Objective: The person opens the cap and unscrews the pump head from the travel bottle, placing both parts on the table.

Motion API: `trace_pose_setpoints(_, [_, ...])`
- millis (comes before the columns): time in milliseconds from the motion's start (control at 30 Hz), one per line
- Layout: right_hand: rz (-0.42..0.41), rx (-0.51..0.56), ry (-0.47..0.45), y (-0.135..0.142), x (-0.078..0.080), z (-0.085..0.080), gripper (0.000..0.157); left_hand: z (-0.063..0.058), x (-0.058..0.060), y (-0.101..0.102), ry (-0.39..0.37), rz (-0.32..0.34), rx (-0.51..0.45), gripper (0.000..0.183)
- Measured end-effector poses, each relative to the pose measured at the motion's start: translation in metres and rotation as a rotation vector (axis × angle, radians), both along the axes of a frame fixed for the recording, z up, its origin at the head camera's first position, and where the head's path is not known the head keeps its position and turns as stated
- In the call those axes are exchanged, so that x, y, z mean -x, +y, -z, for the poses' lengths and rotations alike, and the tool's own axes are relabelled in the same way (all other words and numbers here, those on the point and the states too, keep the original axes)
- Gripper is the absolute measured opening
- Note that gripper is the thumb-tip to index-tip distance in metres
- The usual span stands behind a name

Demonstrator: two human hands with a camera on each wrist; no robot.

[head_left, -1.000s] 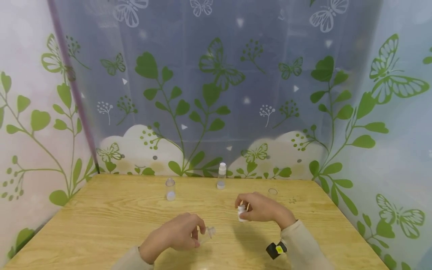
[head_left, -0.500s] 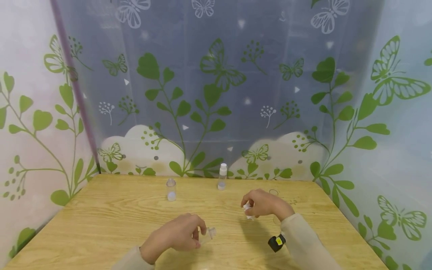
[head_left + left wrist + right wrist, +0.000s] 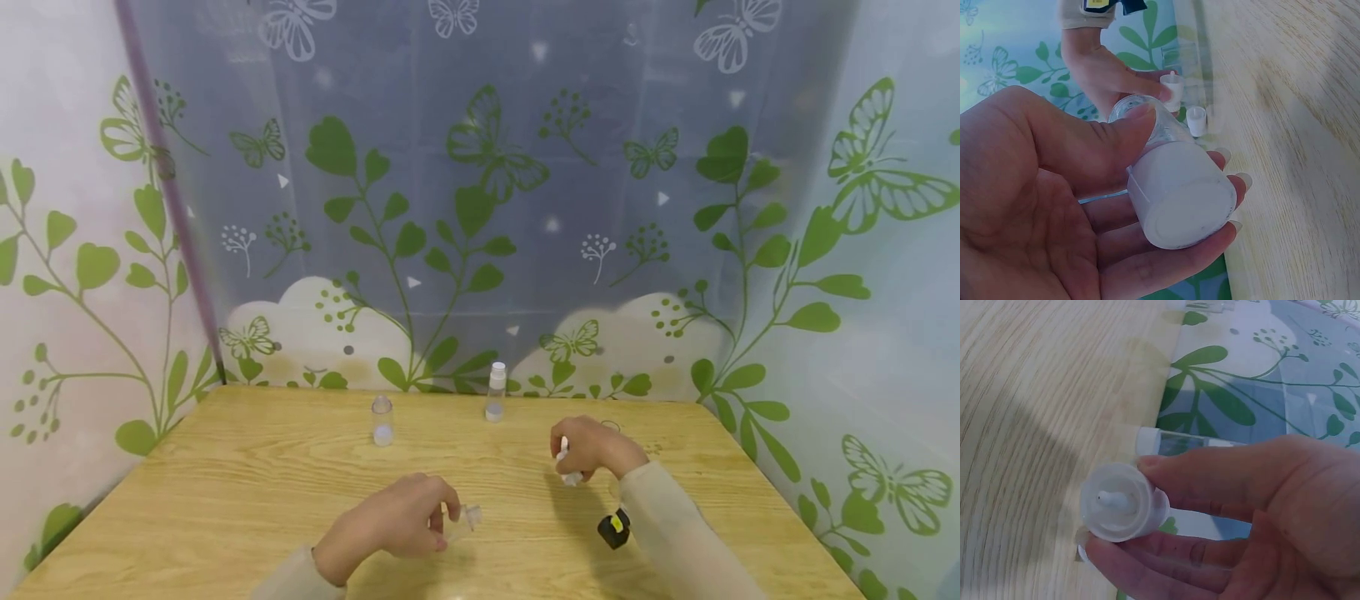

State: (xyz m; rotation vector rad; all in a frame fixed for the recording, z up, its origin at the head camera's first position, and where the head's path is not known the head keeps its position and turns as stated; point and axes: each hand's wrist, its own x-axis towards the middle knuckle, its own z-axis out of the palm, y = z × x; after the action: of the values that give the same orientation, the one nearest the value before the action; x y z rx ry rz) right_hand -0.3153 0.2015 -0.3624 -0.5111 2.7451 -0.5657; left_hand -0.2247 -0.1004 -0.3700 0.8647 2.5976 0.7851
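My left hand (image 3: 401, 517) holds a clear bottle with a white base (image 3: 1182, 197), tilted, its thumb on the clear wall and fingers curled beneath. In the head view its clear open end (image 3: 471, 517) points right, above the table. To the right, my right hand (image 3: 596, 446) grips a white pump head (image 3: 1121, 501) between thumb and fingers. The right wrist view looks into the pump head's round underside, where a small nozzle sticks out at the centre. The two parts are apart.
At the wooden table's (image 3: 247, 483) back stands a clear bottle with a white top (image 3: 496, 392). Left of it stands a clear container (image 3: 382, 423) with a whitish bottom. A thin ring outline (image 3: 611, 426) lies behind my right hand. Patterned curtains (image 3: 480, 233) enclose the table.
My right hand has moved right and slightly away, tipping the pump head from upright to a slant. My left hand and its bottle have stayed nearly still.
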Motion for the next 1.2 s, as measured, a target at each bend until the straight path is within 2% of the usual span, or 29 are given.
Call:
trace_pose_setpoints(233, [0.071,-0.076,-0.02,0.002,0.006,0.007,0.008,0.0,0.0,0.0,-0.007,-0.001,0.003,0.025])
trace_pose_setpoints(767, [0.155,-0.084,-0.071,0.002,0.01,0.016,0.01,0.0,0.0,0.001,-0.007,-0.011,0.006,0.024])
trace_pose_setpoints(1200, [0.143,-0.09,-0.061,0.003,0.009,0.019,0.011,0.0,0.0,0.001,0.0,-0.007,-0.003,0.024])
